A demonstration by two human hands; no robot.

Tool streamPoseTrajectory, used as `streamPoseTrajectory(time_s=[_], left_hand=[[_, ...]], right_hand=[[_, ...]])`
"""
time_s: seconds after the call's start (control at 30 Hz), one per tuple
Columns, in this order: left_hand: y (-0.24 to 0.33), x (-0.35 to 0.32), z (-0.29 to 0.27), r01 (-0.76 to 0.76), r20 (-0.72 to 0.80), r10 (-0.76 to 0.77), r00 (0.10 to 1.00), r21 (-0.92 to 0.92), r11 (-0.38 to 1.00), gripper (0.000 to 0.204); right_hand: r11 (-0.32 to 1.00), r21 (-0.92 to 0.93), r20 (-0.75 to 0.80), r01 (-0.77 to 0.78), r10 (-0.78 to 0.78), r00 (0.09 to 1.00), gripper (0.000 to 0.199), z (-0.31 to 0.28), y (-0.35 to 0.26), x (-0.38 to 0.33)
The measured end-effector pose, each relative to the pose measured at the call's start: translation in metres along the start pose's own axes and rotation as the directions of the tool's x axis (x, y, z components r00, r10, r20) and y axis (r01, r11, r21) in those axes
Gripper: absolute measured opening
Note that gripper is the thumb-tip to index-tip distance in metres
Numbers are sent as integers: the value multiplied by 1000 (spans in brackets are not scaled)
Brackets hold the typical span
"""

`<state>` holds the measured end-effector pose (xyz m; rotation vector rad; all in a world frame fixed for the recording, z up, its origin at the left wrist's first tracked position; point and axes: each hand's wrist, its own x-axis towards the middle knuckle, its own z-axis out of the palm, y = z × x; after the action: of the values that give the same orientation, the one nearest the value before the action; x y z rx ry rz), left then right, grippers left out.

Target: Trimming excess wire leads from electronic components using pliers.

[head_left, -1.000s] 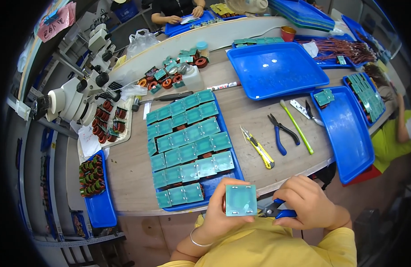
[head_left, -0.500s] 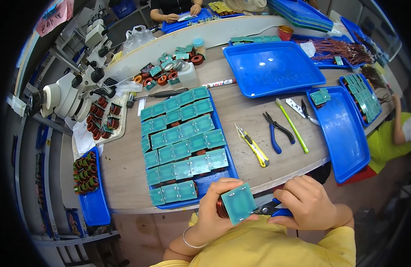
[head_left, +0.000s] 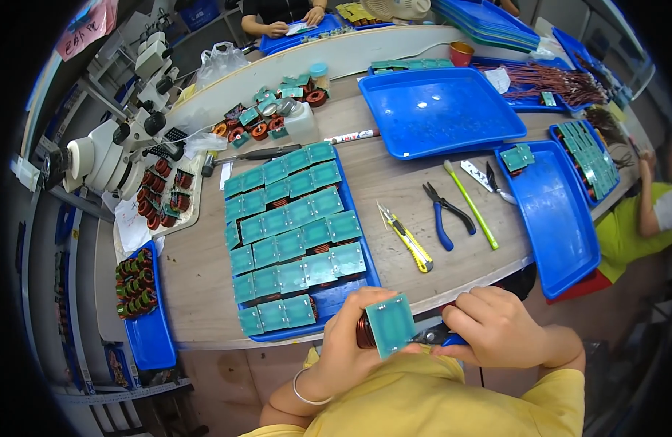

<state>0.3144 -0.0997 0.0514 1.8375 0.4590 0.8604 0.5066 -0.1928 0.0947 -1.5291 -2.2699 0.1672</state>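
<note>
My left hand (head_left: 343,333) is closed around a copper-wound coil with a square green circuit board (head_left: 391,325) on it. The board's face is turned up, with small shiny solder points near its edges. Blue-handled cutters (head_left: 432,336) are gripped in my right hand (head_left: 496,326), their dark jaws at the board's lower right corner. Whether the jaws touch a lead cannot be made out. Just beyond my left hand, a blue tray (head_left: 350,293) holds rows of similar green boards on coils.
On the wooden table (head_left: 409,197) lie a yellow utility knife (head_left: 406,239), blue-and-black pliers (head_left: 446,217) and a green stick-like brush (head_left: 472,205). Blue trays (head_left: 558,226) stand at the right. A microscope (head_left: 106,156) and bare coils (head_left: 161,191) are at the left. Co-workers sit beyond and at the right.
The board in my left hand has tilted slightly, turning a bit more edge-on. The cutters stay at its lower right corner. The whole scene has shifted a little to the left.
</note>
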Motion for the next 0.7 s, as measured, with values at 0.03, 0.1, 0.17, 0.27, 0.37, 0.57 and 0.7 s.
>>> streamPoseTrajectory(time_s=[0.03, 0.1, 0.17, 0.27, 0.37, 0.57, 0.7], left_hand=[[0, 0, 0, 127, 12, -126, 992, -29, 992, 71], [-1, 0, 0, 250, 30, -249, 968, -56, 966, 71], [-3, 2, 0, 410, 113, -395, 912, -212, 887, 73], [-5, 1, 2, 298, 88, -286, 954, -169, 940, 64], [-7, -1, 3, 307, 97, -297, 950, -113, 945, 75], [-7, -1, 6, 225, 95, -216, 972, -88, 970, 77], [-4, 2, 5, 105, 103, -104, 989, 3, 995, 79]], right_hand=[[999, 15, 19, -35, 35, 999, 40, 3, 1, -2], [997, 29, 37, -73, 71, 997, 41, 10, 5, -5], [984, 127, 17, -121, 120, 993, 42, 15, 9, -7], [990, 114, -54, -86, 93, 994, 44, 13, 8, -4], [991, 114, -39, -70, 75, 996, 45, 10, 6, -2], [992, 100, -13, -72, 73, 997, 44, 6, 3, -4], [993, 94, -17, -68, 70, 997, 44, 3, 0, -5]])
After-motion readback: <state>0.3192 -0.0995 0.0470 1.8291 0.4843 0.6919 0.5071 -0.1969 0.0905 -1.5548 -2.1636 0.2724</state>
